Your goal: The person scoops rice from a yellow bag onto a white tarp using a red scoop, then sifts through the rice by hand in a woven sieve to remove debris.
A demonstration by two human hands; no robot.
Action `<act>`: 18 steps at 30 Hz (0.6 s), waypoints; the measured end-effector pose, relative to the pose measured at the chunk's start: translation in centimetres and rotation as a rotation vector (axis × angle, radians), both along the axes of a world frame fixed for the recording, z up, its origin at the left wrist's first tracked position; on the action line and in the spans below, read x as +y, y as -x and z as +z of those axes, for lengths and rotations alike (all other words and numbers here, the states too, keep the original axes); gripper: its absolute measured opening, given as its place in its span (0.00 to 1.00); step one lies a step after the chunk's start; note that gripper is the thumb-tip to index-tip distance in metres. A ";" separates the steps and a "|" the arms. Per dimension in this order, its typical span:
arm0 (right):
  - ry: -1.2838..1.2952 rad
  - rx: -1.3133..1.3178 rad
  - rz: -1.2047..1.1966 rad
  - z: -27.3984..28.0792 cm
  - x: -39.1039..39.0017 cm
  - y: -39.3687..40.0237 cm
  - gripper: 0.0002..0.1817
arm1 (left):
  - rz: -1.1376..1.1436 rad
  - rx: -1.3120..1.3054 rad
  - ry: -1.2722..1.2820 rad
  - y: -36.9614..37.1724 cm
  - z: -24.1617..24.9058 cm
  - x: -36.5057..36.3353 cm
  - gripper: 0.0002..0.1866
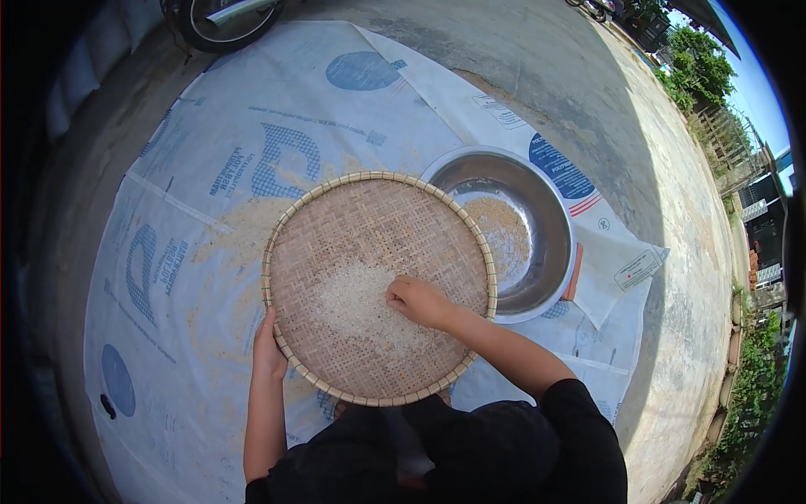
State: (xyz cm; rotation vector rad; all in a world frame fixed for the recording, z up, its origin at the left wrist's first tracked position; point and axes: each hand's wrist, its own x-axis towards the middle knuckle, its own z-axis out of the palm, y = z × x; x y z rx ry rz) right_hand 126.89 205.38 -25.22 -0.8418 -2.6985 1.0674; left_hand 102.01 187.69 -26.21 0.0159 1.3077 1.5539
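A round woven bamboo winnowing tray [369, 214] is held in front of my body, its bound rim facing up. My left hand [267, 346] grips the tray's left rim, with the fingers partly hidden beneath it. Pale grains that look like rice [348, 294] lie in a loose patch at the middle of the tray. Over the right side of this patch is my right hand [416, 301], its fingers pinched together. Whatever may be between those fingertips is too small to make out.
A wide metal basin [550, 252] sits partly behind the tray's right edge, with light brown husks or grains [499, 231] in it. Printed white sheeting [210, 168] covers the ground, with scattered chaff [227, 231] at left. A motorbike wheel [222, 25] stands beyond the sheet.
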 end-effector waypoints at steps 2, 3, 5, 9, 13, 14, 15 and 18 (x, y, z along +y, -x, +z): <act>0.029 0.032 -0.018 0.2 0.4 -0.7 0.05 | -0.007 0.007 0.009 -0.1 0.1 -0.1 0.26; 0.037 0.082 -0.060 0.3 0.8 -1.3 0.05 | -0.010 -0.001 0.009 0.0 0.0 -0.2 0.26; 0.032 0.135 -0.106 0.9 1.7 -2.8 0.04 | -0.019 -0.007 -0.003 0.0 0.1 -0.2 0.26; 0.130 0.202 -0.569 3.3 3.7 -7.0 0.05 | -0.001 -0.020 -0.020 0.0 0.0 -0.3 0.25; -0.115 0.256 -0.948 2.2 7.3 -12.2 0.06 | 0.012 -0.034 -0.034 -0.1 0.3 -0.2 0.25; -0.261 0.212 -1.122 2.6 7.5 -12.6 0.06 | 0.005 -0.036 -0.030 -0.2 0.2 -0.3 0.25; -0.257 0.207 -1.129 2.7 7.6 -12.6 0.06 | 0.006 -0.040 -0.041 -0.2 0.2 -0.2 0.24; -0.252 0.256 -1.042 2.3 6.4 -11.5 0.08 | 0.005 -0.044 -0.029 -0.1 0.2 -0.3 0.24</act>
